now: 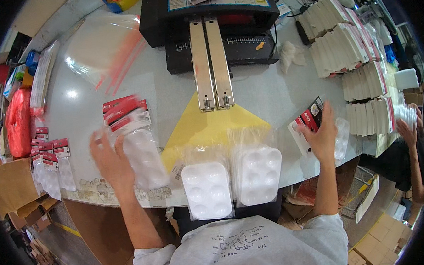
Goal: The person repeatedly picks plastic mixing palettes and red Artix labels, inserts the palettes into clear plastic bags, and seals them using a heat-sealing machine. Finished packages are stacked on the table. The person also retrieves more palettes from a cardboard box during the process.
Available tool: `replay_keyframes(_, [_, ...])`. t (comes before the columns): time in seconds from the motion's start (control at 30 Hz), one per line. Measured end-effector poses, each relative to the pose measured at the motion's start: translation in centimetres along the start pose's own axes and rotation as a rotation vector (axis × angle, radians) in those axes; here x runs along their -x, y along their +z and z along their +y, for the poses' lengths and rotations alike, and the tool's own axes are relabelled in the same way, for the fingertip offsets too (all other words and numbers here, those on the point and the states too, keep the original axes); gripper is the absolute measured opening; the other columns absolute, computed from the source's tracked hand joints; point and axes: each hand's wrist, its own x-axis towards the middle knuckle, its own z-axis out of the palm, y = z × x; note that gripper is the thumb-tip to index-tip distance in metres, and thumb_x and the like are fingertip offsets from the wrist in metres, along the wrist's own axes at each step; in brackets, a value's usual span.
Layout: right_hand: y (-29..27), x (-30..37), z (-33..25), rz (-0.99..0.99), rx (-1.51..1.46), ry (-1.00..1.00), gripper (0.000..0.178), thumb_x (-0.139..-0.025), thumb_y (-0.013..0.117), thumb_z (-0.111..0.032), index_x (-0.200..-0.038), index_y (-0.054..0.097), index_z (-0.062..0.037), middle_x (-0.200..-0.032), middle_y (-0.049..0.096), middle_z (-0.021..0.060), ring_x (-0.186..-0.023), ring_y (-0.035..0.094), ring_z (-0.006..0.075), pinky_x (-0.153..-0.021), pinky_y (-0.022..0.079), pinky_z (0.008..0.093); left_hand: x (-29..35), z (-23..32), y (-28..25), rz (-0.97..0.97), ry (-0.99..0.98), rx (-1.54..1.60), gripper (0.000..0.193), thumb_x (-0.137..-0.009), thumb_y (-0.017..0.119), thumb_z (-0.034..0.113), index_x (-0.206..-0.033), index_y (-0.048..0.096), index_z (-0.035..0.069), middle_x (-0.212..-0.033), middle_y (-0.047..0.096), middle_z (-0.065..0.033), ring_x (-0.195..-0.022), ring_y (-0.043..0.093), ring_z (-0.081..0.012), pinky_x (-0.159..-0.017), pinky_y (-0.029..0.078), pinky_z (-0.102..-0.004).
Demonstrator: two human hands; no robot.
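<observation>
My left hand point(110, 159), slightly blurred, has its thumb and fingers apart beside a pile of bagged white palettes point(145, 157). Red and white header cards point(124, 112) top that pile. My right hand point(321, 134) is spread at a few red, white and black header cards point(307, 122), its thumb over their face. A clear plastic piece point(341, 137) shows just past that hand. Between my hands, at the table's near edge, lie two stacks of white palettes with round wells in clear bags, a left stack point(206, 188) and a right stack point(260, 175).
A black machine point(211, 24) with two metal bars point(212, 65) stands ahead, over a yellow sheet point(211, 125). Several rows of cards point(339, 49) line the right side. Clear bags point(104, 47) lie back left, finished packs point(53, 162) far left. Another person's hands point(408, 129) work at far right.
</observation>
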Motion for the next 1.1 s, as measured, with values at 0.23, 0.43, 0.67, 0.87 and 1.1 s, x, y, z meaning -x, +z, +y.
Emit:
replay_keyframes(0.23, [3.3,3.5,3.2,0.129,-0.009,0.016,0.076,-0.065,0.082,-0.029,-0.127,0.049,0.0008,-0.131,0.050,0.0182,-0.124,0.043,0.0308,-0.100,0.031,0.0403,9.0,3.5,-1.0,-0.529,0.034,0.664,0.023,-0.078,0.068,0.009,-0.090,0.051,0.001,-0.094,0.049,-0.0158,-0.089,0.049,-0.0328,-0.080,0.041,-0.0383])
replay_keyframes(0.43, [-4.0,0.8,-4.0,0.030,-0.637,0.227,0.038,-0.069,0.077,-0.012,-0.102,0.063,0.0025,-0.084,0.066,0.0049,-0.065,0.058,0.0070,-0.059,0.048,0.0211,8.7,6.3,-4.0,-0.464,-0.246,1.195,0.011,-0.089,0.058,0.006,-0.092,0.049,0.000,-0.097,0.065,-0.0143,-0.088,0.061,-0.0182,-0.076,0.047,-0.0268])
replay_keyframes(0.67, [-1.9,0.5,-13.0,-0.278,-0.470,-0.552,0.033,-0.070,0.078,-0.031,-0.083,0.065,-0.0047,-0.063,0.062,0.0080,-0.048,0.058,0.0231,-0.045,0.044,0.0306,7.6,8.4,-5.5,-0.897,-0.297,1.383,0.013,-0.093,0.055,0.007,-0.097,0.057,-0.004,-0.091,0.070,-0.0091,-0.080,0.061,-0.0068,-0.072,0.047,-0.0194])
replay_keyframes(0.87, [-0.9,0.3,-13.1,-0.314,-0.592,-0.589,0.023,-0.072,0.077,-0.024,-0.076,0.067,-0.0039,-0.056,0.060,0.0069,-0.042,0.054,0.0152,-0.042,0.038,0.0244,7.2,8.3,-4.8,-0.802,-0.219,1.183,0.013,-0.089,0.062,0.013,-0.092,0.062,0.000,-0.071,0.067,-0.0050,-0.059,0.052,-0.0040,-0.054,0.041,-0.0198])
replay_keyframes(1.1, [-0.2,-0.6,-12.3,-0.300,-0.695,-0.731,0.021,-0.069,0.079,-0.025,-0.074,0.069,-0.0072,-0.054,0.060,0.0047,-0.042,0.056,0.0164,-0.041,0.039,0.0245,7.2,8.7,-3.8,-0.822,-0.302,1.275,0.014,-0.088,0.064,0.012,-0.088,0.063,-0.001,-0.065,0.063,-0.0045,-0.056,0.049,-0.0044,-0.052,0.040,-0.0202])
